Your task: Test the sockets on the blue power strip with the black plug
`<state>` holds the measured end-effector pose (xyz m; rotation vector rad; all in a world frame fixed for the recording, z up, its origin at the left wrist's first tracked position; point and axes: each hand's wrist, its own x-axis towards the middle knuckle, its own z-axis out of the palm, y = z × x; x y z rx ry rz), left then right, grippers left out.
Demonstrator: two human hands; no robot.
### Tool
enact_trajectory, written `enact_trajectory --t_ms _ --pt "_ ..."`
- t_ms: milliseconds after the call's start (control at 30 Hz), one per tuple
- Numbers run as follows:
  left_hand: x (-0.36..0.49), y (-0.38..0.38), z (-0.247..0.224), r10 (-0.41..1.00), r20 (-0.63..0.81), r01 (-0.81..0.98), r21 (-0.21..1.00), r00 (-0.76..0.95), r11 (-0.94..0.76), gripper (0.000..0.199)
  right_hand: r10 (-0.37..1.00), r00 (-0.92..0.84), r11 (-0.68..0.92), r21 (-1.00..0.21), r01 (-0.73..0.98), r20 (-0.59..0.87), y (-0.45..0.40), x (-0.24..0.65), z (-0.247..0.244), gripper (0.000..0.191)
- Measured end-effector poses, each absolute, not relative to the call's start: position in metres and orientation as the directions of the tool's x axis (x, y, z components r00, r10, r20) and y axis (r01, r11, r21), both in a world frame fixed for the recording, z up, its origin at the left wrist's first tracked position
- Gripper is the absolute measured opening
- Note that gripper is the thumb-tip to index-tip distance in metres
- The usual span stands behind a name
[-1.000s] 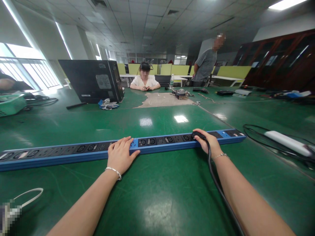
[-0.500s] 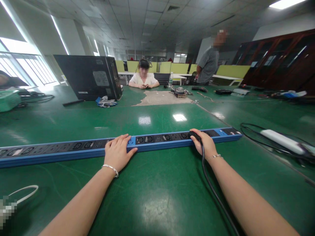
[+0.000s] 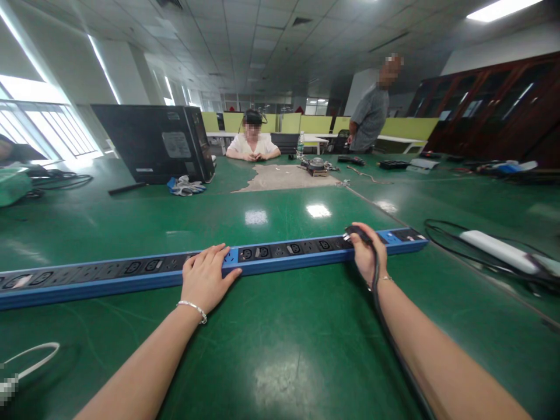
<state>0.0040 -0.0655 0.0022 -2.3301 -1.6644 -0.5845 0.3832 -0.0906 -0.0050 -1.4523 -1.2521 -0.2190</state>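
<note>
A long blue power strip (image 3: 289,265) with rows of black sockets lies across the green table. My left hand (image 3: 210,274) rests over its middle, fingers stretched across the top and thumb along the near edge. Above the strip's right part, my right hand (image 3: 370,251) pinches a black power plug (image 3: 356,233). The plug's metal prongs point left and show free of the sockets. From it, a black cable (image 3: 387,326) runs down along my right forearm to the bottom edge of the view.
A white power strip (image 3: 499,252) with black cables lies to the right. Farther back are a black computer case (image 3: 153,143), gloves (image 3: 186,185) and a bottle (image 3: 300,144). One person (image 3: 252,143) sits opposite; another (image 3: 371,119) stands behind. A white loop (image 3: 37,359) is at lower left.
My right hand has lifted the plug off the strip and turned it, so its prongs now show. My left hand stays on the strip. The view has shifted slightly.
</note>
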Motion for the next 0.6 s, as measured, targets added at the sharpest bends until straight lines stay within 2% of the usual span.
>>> enact_trajectory --t_ms 67,200,300,467,600 --pt "0.004 -0.065 0.002 0.852 0.441 0.941 0.046 0.283 -0.336 0.05 0.439 0.559 0.233 -0.69 0.685 0.703 -0.092 0.4 -0.002 0.034" --pt "0.004 -0.066 0.002 0.853 0.442 0.943 0.041 0.279 -0.33 0.049 0.441 0.631 0.109 -0.736 0.668 0.638 -0.099 0.443 -0.005 0.032" --pt "0.004 -0.066 0.002 0.853 0.44 0.943 0.044 0.279 -0.331 0.048 0.459 0.662 0.114 -0.778 0.618 0.593 -0.102 0.466 -0.013 0.038" --pt "0.004 -0.065 0.002 0.854 0.44 0.942 0.048 0.279 -0.333 0.05 0.543 0.581 0.072 -0.723 0.687 0.607 -0.099 0.474 -0.018 0.038" --pt "0.003 -0.065 0.002 0.852 0.441 0.941 0.045 0.282 -0.334 0.05 0.557 0.532 0.086 -0.682 0.727 0.637 -0.1 0.475 -0.016 0.037"
